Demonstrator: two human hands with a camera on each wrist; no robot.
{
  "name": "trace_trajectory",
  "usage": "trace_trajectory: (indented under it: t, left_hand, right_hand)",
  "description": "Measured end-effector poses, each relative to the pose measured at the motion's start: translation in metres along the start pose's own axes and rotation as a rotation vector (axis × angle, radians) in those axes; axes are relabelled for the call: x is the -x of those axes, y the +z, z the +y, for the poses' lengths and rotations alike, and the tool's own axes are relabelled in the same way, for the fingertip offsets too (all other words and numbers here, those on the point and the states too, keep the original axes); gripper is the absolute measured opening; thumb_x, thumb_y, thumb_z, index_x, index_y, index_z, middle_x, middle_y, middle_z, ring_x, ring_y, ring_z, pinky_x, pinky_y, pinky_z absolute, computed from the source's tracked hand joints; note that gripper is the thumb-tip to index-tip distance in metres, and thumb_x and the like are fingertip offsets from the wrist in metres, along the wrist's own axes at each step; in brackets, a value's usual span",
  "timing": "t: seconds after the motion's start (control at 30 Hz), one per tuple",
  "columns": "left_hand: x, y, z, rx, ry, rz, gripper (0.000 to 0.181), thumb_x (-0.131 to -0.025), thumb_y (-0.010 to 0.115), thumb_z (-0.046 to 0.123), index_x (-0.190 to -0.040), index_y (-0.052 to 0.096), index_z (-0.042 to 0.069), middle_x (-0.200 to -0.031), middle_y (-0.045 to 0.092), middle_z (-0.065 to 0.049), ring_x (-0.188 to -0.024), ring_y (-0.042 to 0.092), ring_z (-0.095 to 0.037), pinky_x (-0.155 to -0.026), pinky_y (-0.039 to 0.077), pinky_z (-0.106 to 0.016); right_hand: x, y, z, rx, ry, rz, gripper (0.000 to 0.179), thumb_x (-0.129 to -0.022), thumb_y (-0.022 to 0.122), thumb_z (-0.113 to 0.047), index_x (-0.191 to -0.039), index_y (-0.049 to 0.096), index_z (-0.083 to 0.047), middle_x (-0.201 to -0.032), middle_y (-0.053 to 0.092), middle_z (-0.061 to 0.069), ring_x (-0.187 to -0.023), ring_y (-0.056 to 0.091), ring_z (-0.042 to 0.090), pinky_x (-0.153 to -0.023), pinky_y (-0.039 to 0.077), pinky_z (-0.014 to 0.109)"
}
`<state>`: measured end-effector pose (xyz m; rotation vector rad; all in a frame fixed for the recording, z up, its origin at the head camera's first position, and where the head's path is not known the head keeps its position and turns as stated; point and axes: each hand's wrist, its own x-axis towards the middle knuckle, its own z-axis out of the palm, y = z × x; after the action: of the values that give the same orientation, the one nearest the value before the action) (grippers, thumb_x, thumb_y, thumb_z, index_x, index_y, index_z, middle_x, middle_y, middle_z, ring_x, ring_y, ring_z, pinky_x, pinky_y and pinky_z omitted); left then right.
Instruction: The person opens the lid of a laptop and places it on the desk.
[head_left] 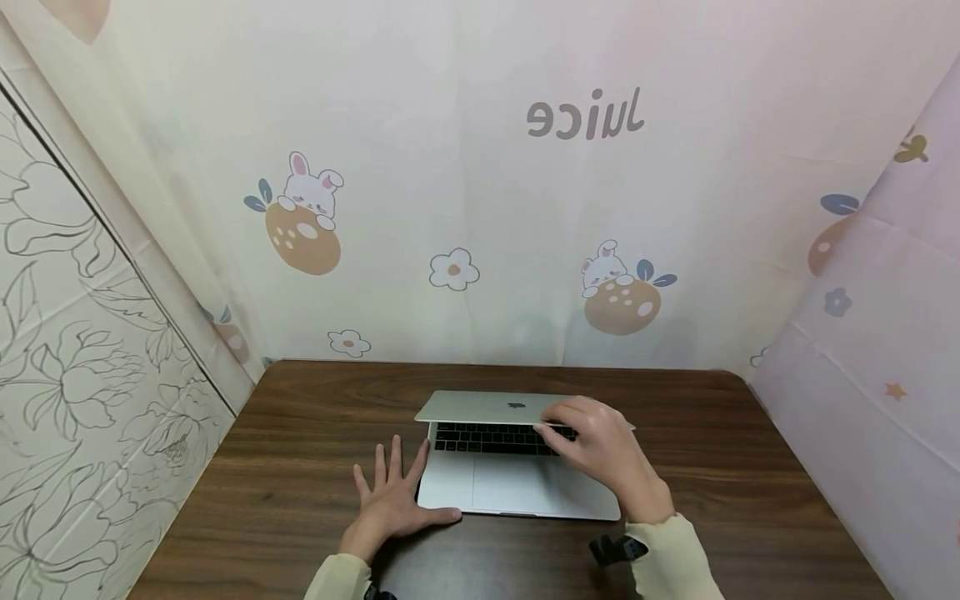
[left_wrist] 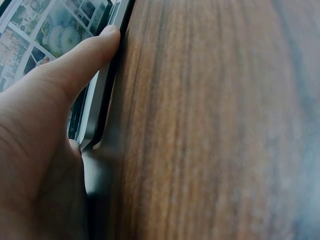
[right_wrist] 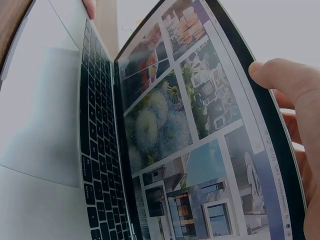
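Observation:
A silver laptop (head_left: 517, 487) sits on the table, its lid (head_left: 480, 407) raised partway and leaning forward over the black keyboard (head_left: 487, 437). My right hand (head_left: 603, 442) pinches the lid's upper edge, right of its middle. In the right wrist view the thumb (right_wrist: 260, 75) lies on the black screen border, the other fingers behind the lid. The lit screen (right_wrist: 200, 125) shows a grid of photos. My left hand (head_left: 393, 504) is spread at the base's front left corner, its thumb (left_wrist: 95, 47) along the front edge and its index finger beside the left side.
The dark wooden table (head_left: 330, 417) carries the laptop near its middle. Behind it hangs a pale curtain (head_left: 465, 183) printed with rabbits and flowers. More patterned cloth (head_left: 885, 375) hangs at the right, and a flower-line panel (head_left: 90, 400) stands at the left.

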<state>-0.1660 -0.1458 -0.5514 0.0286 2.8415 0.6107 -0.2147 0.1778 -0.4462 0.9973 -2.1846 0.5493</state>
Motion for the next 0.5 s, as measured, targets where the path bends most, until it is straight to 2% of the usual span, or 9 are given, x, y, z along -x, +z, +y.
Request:
trace_trajectory:
  t: [0.2, 0.5]
  left_hand:
    - [-0.0005, 0.0018, -0.0016, -0.001, -0.001, -0.001, 0.132, -0.059, 0.061, 0.099, -0.166, 0.014, 0.037, -0.174, -0.008, -0.016, -0.158, -0.013, -0.045, -0.113, -0.021, -0.075]
    - [0.0010, -0.0023, 0.0019, 0.006, 0.001, -0.001, 0.128, -0.063, 0.065, 0.094, -0.166, 0.019, 0.034, -0.173, -0.003, -0.020, -0.158, -0.007, -0.048, -0.113, -0.015, -0.079]
  right_hand:
    - [-0.0012, 0.0001, 0.0016, 0.019, 0.023, -0.021, 0.012, -0.081, 0.087, -0.021, -0.088, 0.078, -0.017, -0.086, 0.076, -0.003, -0.077, 0.072, 0.012, -0.063, 0.059, 0.032]
    - [-0.0042, -0.0017, 0.0035, 0.018, 0.049, -0.045, 0.014, -0.082, 0.086, -0.022, -0.091, 0.080, -0.013, -0.087, 0.076, -0.002, -0.076, 0.072, 0.013, -0.061, 0.059, 0.032]
